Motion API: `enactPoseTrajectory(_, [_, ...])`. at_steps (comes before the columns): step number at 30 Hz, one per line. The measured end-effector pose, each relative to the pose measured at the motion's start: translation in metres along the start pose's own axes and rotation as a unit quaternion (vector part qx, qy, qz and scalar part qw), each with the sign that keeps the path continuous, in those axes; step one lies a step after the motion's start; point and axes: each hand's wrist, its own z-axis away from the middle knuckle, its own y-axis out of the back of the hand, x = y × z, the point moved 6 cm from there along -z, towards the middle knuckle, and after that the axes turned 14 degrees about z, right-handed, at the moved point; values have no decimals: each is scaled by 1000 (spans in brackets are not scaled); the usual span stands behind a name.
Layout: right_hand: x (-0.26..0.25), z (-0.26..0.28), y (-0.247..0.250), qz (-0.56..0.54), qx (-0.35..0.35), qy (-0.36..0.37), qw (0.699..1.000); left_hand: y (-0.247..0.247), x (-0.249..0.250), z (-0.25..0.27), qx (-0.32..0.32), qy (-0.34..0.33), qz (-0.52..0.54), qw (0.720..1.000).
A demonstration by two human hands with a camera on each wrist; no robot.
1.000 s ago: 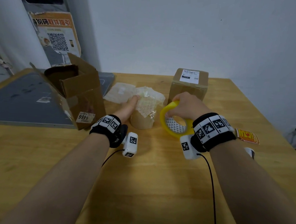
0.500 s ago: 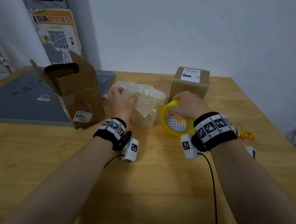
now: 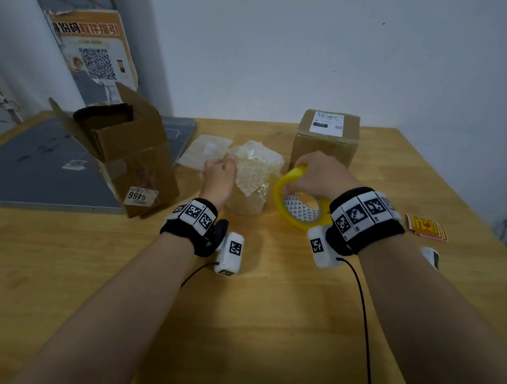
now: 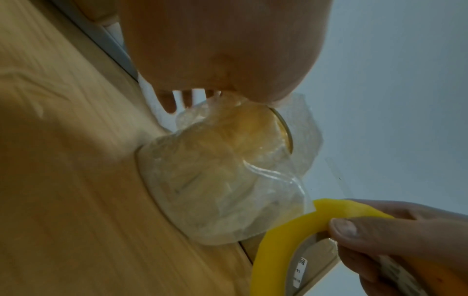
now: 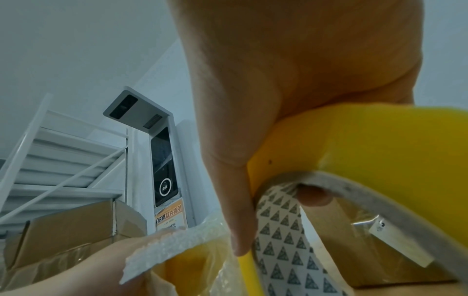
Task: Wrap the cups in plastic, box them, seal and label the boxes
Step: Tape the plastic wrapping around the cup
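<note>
A cup wrapped in bubble plastic [image 3: 248,188] [image 4: 222,180] stands mid-table. My left hand [image 3: 219,175] pinches the plastic's gathered top at its left side; in the left wrist view the wrap bunches at my fingertips [image 4: 228,98]. Just right of the cup, my right hand [image 3: 318,178] grips a yellow roll of tape [image 3: 297,206] [image 5: 354,144], thumb [image 5: 238,220] on its rim, a fingertip inside the core. An open cardboard box [image 3: 124,151] stands tilted at the left. A sealed, labelled box [image 3: 325,137] stands behind my right hand.
A spare sheet of wrap [image 3: 204,153] lies behind the cup. Red and yellow stickers [image 3: 426,227] lie at the table's right edge, a small white object [image 3: 431,256] near them. A grey mat [image 3: 40,167] covers the table's left side. Bare wood lies in front.
My left hand went from flat against the cup to curled, pinching the plastic at its top. The right hand and tape roll have barely moved.
</note>
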Motion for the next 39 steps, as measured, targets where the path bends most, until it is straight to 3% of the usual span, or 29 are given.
enactPoseTrajectory(2, [-1, 0, 0, 0, -2, 1, 1000, 2, 5, 3, 0, -28, -27, 999])
enactPoseTrajectory(5, [-2, -2, -1, 1, -6, 1, 1000, 1, 19, 4, -39, -88, 16, 995])
enactPoseTrajectory(8, [-4, -2, -1, 2, -7, 3, 1000, -3, 25, 3, -67, -129, -27, 989])
enactPoseTrajectory(13, [-2, -1, -1, -4, -10, -2, 1000, -10, 12, 10, -139, -97, -13, 985])
enactPoseTrajectory(19, [-1, -1, 0, -5, -4, -2, 1000, -9, 14, 4, -117, -77, -109, 984])
enactPoseTrajectory(24, [0, -1, -1, -9, -5, 1, 1000, -9, 17, -3, -162, -2, -111, 981])
enactPoseTrajectory(30, [3, -3, -4, -11, 1, 1, 1000, -7, 8, -3, -124, 8, -144, 982])
enactPoseTrajectory(35, [3, -2, -2, -12, 3, 5, 1000, -7, 8, 3, -172, 8, -65, 983])
enactPoseTrajectory(39, [6, 1, 1, -20, 0, 7, 1000, -4, 10, 6, -134, -17, -74, 988])
